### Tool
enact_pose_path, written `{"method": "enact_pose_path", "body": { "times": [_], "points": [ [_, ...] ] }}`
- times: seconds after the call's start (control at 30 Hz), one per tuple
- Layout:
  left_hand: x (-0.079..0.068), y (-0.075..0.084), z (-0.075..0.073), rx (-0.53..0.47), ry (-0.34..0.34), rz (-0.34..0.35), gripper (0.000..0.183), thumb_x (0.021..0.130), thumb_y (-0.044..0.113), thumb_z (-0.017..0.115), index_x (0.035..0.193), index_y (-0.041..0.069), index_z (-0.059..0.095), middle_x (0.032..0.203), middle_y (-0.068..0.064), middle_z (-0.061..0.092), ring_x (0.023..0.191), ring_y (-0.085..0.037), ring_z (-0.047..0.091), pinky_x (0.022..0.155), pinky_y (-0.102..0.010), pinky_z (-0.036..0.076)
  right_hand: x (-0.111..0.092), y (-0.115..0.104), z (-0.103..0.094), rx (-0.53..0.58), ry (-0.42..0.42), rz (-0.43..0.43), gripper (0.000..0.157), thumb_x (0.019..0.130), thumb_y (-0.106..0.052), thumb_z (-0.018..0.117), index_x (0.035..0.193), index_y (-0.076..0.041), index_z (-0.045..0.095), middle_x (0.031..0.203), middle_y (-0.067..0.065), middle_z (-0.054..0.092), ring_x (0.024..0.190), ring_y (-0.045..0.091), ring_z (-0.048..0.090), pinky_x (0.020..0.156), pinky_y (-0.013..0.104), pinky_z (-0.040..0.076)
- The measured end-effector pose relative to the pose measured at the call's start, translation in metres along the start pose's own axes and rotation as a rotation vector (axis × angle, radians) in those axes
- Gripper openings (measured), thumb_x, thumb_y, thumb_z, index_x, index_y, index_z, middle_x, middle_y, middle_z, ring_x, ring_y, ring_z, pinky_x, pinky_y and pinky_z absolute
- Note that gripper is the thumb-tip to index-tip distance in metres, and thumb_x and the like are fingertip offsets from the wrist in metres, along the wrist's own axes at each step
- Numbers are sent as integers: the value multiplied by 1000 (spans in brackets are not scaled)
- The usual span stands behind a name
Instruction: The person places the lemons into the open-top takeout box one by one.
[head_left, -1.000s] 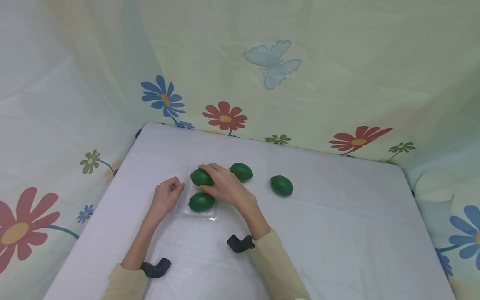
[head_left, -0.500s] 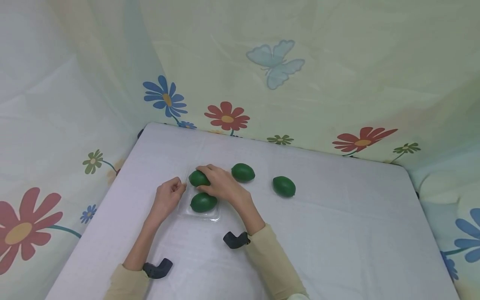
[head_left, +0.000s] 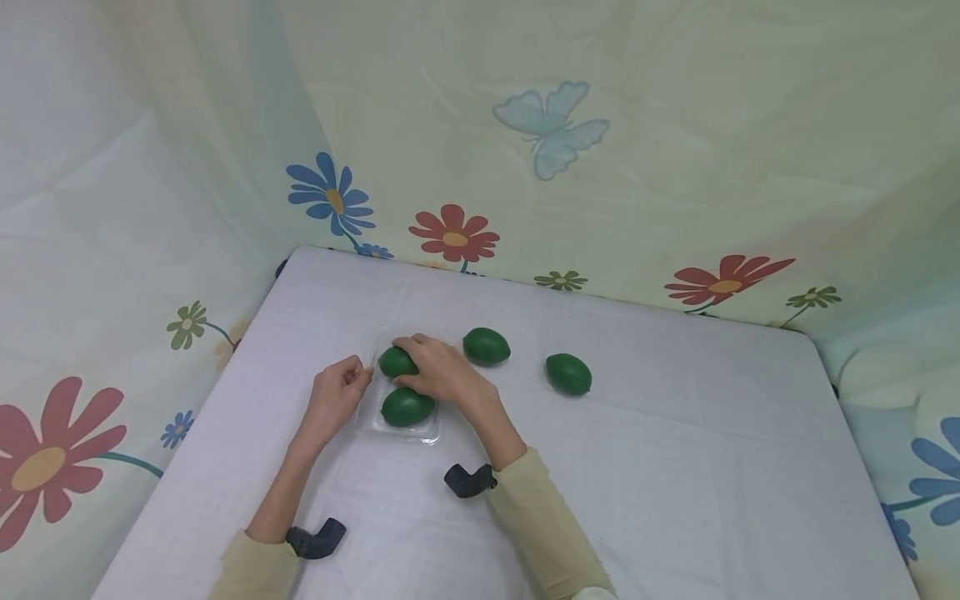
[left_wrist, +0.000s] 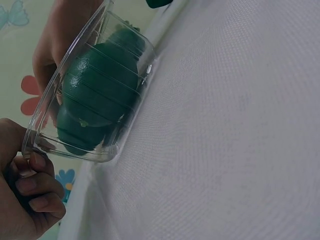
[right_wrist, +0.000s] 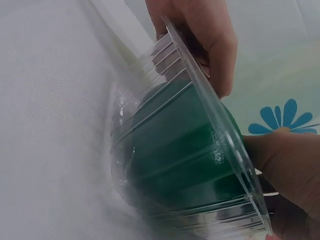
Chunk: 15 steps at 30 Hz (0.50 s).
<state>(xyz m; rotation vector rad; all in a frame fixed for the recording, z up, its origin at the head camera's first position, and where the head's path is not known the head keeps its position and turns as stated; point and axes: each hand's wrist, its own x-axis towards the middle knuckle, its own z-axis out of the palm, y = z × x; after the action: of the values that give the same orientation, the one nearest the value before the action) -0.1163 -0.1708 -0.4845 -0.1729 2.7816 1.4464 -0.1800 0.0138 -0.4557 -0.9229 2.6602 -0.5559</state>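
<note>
In the head view, a clear plastic container (head_left: 426, 435) lies left of the table's middle with two green limes in it. My right hand (head_left: 447, 372) reaches over from the right, fingers and thumb around the farther lime (head_left: 397, 362). The nearer lime (head_left: 407, 407) lies just below my thumb. At the container's left side, my left hand (head_left: 337, 390) has its fingers curled. The left wrist view shows that hand's thumb and fingers pinching the container's rim (left_wrist: 44, 102). Through the ribbed wall in the right wrist view, a lime (right_wrist: 175, 150) shows large and dark green.
Two more limes lie on the white-covered table (head_left: 675, 467): one lime (head_left: 486, 346) just right of my right hand, another lime (head_left: 567, 374) farther right. Flower-printed curtains (head_left: 637, 167) stand behind and beside the table. A black wrist mount (head_left: 469, 481) juts from each forearm.
My right hand has shifted slightly left and nearer with the farther lime, settling it in the container. My left hand keeps its pinch on the rim.
</note>
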Motion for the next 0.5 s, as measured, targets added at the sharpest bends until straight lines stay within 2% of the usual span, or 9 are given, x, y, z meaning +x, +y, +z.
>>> {"method": "enact_pose_path", "body": {
  "times": [0.5],
  "points": [
    [0, -1, 1, 5, 4, 11, 28, 95, 15, 56, 70, 9, 46, 56, 2, 39, 53, -14, 38, 47, -23, 30, 1, 1, 3, 9, -16, 28, 60, 90, -37, 68, 143, -20, 45, 135, 3, 57, 115, 18, 59, 96, 36, 50]
  ]
}}
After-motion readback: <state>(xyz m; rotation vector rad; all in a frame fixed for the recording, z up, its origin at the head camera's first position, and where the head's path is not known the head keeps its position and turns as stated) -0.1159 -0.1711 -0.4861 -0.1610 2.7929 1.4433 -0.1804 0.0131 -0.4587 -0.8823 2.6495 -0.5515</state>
